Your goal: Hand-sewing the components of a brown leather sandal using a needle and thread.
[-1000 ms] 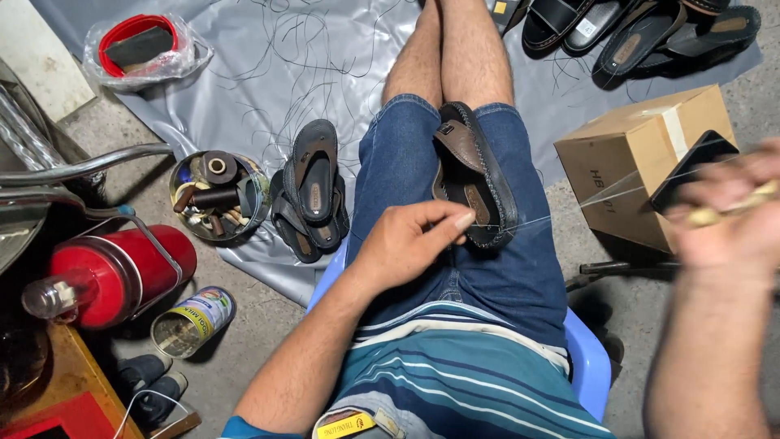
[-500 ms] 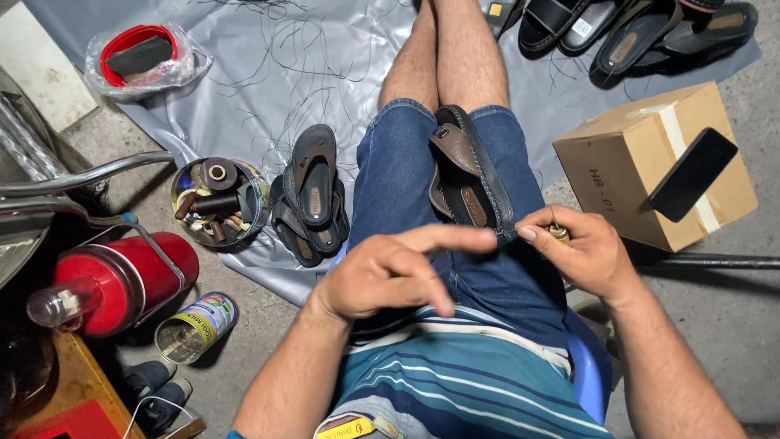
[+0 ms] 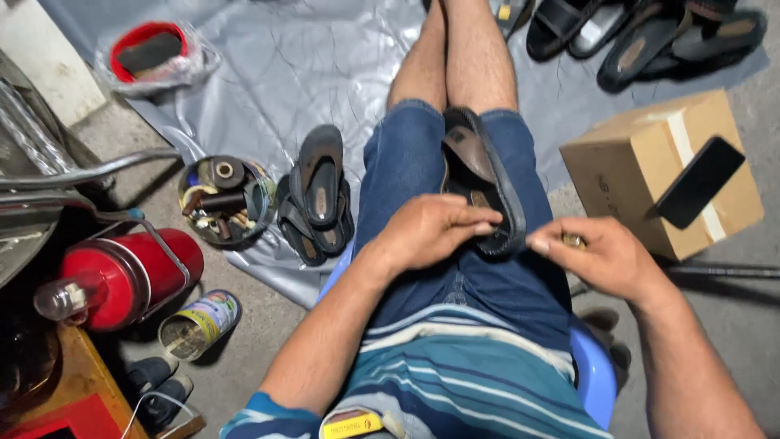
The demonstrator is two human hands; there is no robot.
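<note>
**op:** Two hands on one shoe from where I'm watching. Dark brown leather sandal with a thick black rubber sole (image 3: 487, 183) lies on my lap, between the thighs on the blue denim shorts (image 3: 406, 162), toe end pointing away. Strap looks worn, footbed a lighter brown with a small stamp I can't read.

**reply:** what's each hand doing?

**op:** Left hand (image 3: 431, 232) lies flat over the heel end, fingers stretched across to the sole's edge, not clamped around anything. Right hand (image 3: 597, 256) sits just beside the sole rim, thumb and fingers pinched narrow on a small brass-coloured thing (image 3: 574, 241). Most of that is buried in my fist, so I can't tell what it is.

**reply:** anything else hidden?

**op:** Heel of the sandal is under my left palm. Blue plastic stool (image 3: 593, 374) only peeks out beneath me. Cardboard box (image 3: 642, 162) to the right has a black phone (image 3: 699, 183) leaning on it.
</note>
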